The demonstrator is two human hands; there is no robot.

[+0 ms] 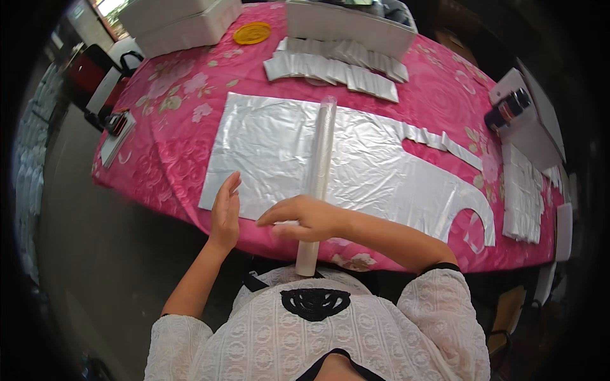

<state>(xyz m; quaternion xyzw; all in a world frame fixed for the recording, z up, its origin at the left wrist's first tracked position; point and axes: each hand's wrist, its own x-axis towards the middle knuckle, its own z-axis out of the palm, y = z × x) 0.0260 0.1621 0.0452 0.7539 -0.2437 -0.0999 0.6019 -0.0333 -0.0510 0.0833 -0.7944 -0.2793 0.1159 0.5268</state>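
Pink rose-print tablecloth (165,149) under the lot. Far left: white paper pad (113,152), small black-and-red object (116,122) on it. Your left hand (225,213) stands edge-up at the near edge of the flat silver plastic bag (365,155), fingers straight and together; contact unclear. Bag lies spread mid-table, curved cutouts at its right end. Your right hand (298,217) is above it, fingers pointing left, thumb apart, over the clear plastic tube (323,149). Tube lies across the bag, near end overhanging towards you. Far right: folded silver-white stack (521,197).
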